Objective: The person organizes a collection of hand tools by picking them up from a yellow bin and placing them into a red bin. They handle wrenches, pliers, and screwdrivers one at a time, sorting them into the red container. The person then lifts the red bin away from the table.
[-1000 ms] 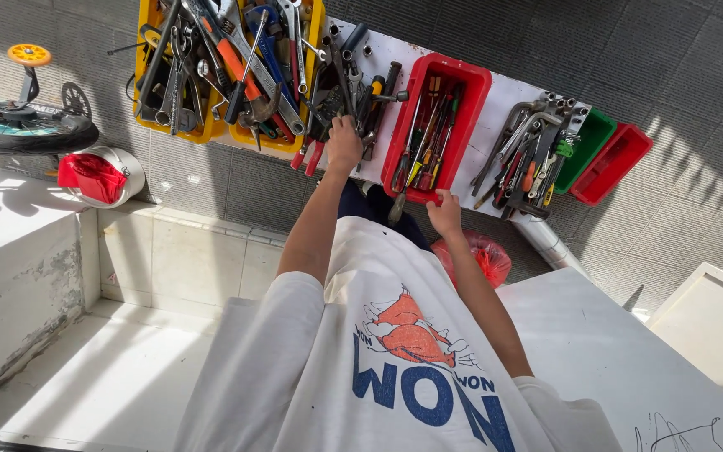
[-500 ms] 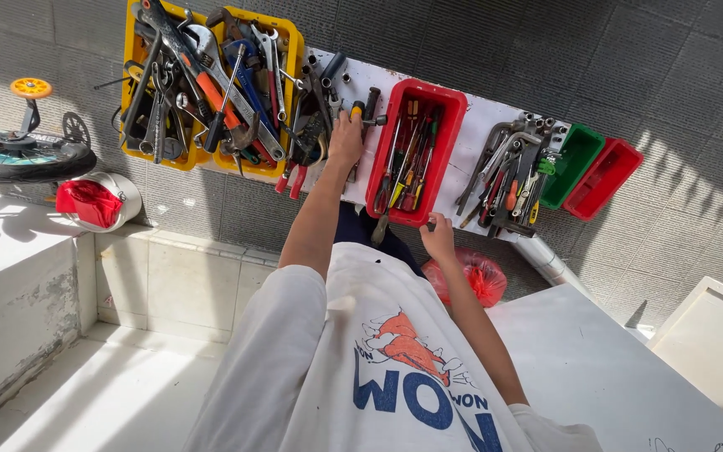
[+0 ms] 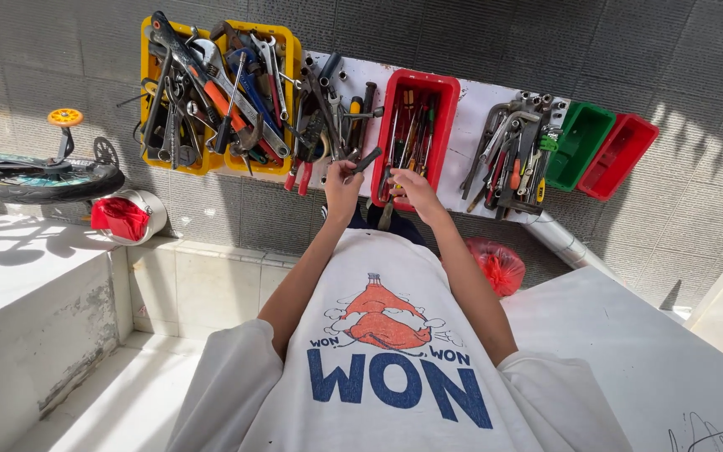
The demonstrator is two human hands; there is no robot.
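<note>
Left hand point(image 3: 342, 182) is curled shut around a dark, slim tool point(image 3: 367, 160), likely a metal bar or handle; its free end angles up and right toward the red bin. Right hand point(image 3: 412, 187) sits just beside it, fingers bent and loosely closed at the lower edge of the red bin point(image 3: 443, 125); whether it grips anything I cannot tell, the fingertips being hidden among the tools. Both hands hover over the front edge of a white board point(image 3: 472, 117) that carries the bins.

Largest first:
- Grey tiled wall or floor point(image 3: 462, 33) behind everything, square tiles, matt, patched with sun and shadow.
- White tiled ledge point(image 3: 35, 285) at left, glossy, scuffed on its side face.
- White board, flat, marked with dark smudges.
- Two yellow plastic bins point(image 3: 146, 100), side by side, heaped with wrenches, pliers and an orange-handled tool.
- Red bin, rectangular plastic, holding screwdrivers with red, green and yellow handles.
- Loose pile of steel spanners point(image 3: 512, 142) right of the red bin, touching the board.
- Small green bin point(image 3: 580, 144) and a small red tray point(image 3: 619, 155) next to it, at the board's right end.
- Small bicycle wheel point(image 3: 43, 180) at far left, black tyre, an orange training wheel above.
- Red plastic bag point(image 3: 495, 265) below the right forearm.
</note>
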